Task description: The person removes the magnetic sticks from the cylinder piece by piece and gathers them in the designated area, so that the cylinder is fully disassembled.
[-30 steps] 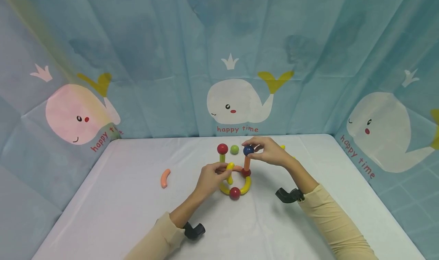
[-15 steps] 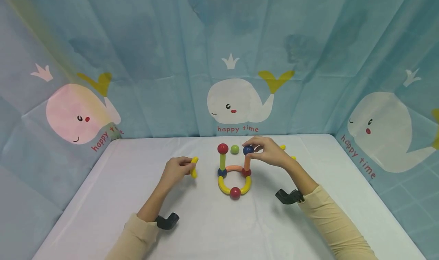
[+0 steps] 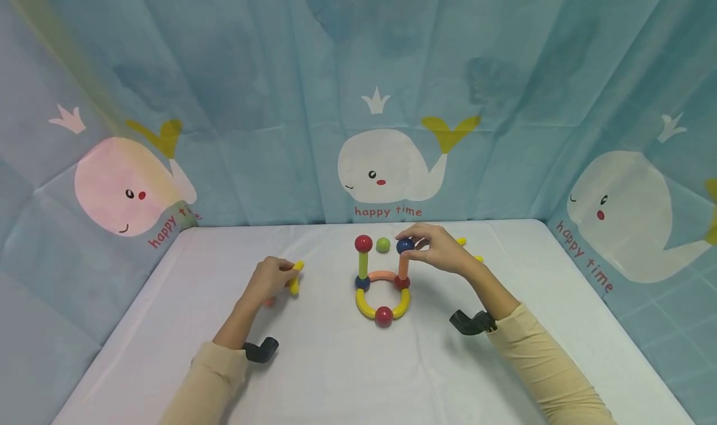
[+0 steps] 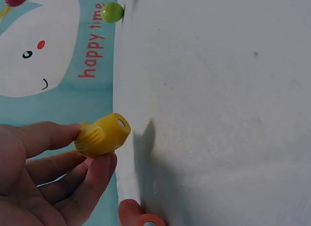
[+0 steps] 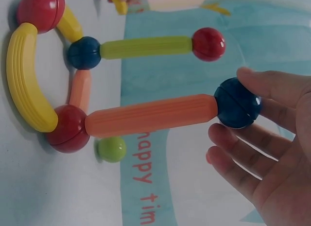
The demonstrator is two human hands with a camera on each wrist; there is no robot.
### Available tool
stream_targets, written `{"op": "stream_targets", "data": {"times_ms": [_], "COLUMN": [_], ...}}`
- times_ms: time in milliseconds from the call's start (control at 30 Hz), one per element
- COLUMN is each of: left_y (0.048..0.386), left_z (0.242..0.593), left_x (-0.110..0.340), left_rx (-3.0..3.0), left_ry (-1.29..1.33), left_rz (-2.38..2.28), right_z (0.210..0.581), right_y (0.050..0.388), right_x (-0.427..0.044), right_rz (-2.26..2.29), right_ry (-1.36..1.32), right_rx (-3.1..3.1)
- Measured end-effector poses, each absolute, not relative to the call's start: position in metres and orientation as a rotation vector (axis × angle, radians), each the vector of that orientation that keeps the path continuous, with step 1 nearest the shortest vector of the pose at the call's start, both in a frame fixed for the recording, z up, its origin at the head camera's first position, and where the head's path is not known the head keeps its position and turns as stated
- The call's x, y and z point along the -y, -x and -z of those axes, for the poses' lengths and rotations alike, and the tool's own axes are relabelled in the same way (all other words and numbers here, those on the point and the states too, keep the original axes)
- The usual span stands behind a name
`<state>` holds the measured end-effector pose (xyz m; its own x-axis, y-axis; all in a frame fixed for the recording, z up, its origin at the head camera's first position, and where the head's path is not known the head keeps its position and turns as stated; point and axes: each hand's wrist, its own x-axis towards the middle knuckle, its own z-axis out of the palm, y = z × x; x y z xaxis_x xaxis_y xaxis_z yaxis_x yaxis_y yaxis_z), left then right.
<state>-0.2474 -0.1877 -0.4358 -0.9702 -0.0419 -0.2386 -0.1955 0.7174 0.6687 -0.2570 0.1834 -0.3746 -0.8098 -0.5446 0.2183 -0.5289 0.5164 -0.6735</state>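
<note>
Hanging behind everything, a creased blue fabric curtain [image 3: 269, 176] with printed white whales [image 3: 386, 163] meets the back edge of the worktop [image 3: 347, 363], which is covered in smooth white cloth. The ball-and-stick toy frame [image 3: 401, 282] stands toward that back edge, with wide stretches of worktop on both sides and in front. Its base is a ring of curved yellow and orange sticks with glossy round balls at the joints; rising from it are a ribbed green upright [image 3: 363, 266], red ball [image 3: 363, 243] on top, and a ribbed orange upright [image 3: 403, 267] capped by a blue ball [image 3: 405, 246]. Right hand [image 3: 439, 247] has that blue one between thumb and fingers. Left hand [image 3: 271, 279], well apart from the frame, is pinching a grooved, curved yellow stick [image 3: 294, 280]. A curved orange piece [image 4: 129, 211] lies near it, partly hidden in the head view. Bits of yellow [image 3: 462, 241] peek out past the right wrist, can't tell how many pieces. Smooth little green ball [image 3: 383, 244] sits behind the frame.
</note>
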Motion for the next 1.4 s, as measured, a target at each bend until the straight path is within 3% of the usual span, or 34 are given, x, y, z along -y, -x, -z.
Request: {"op": "stream_targets", "data": {"times_ms": [833, 1400], "left_y": [0.244, 0.232], "left_z": [0.448, 0.438], "left_x": [0.183, 0.171], "left_rx": [-2.951, -3.107], "left_ry": [0.057, -0.066], "left_rz": [-0.672, -0.746], "right_z": [0.373, 0.370], "right_y": [0.255, 0.254], "right_x": [-0.185, -0.184], "right_rz": [1.170, 1.159], "right_ry": [0.964, 0.970], "right_rx": [-2.744, -2.747]}}
